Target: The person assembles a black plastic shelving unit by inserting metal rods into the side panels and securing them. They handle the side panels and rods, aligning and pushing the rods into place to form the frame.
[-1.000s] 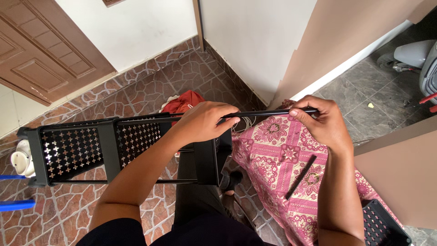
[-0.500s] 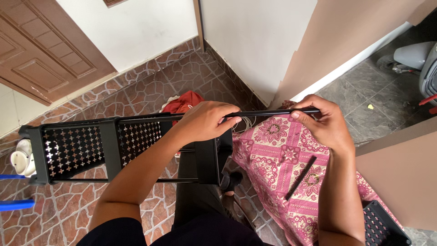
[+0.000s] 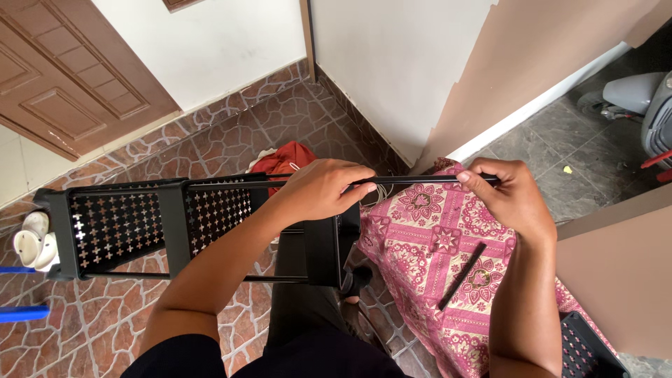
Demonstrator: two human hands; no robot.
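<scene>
A: Two hands are gripping one thin black metal rod. The left hand is clamped over it beside the black rack; the right hand is pinching its far end above the pink patterned cloth.

B: Judging by the grip, keeping the rod level and in line with the rack's top rail is helping it seat straight. The rack's panels are showing cross-shaped perforations and a matte finish. A second short rod is lying on the cloth.
</scene>
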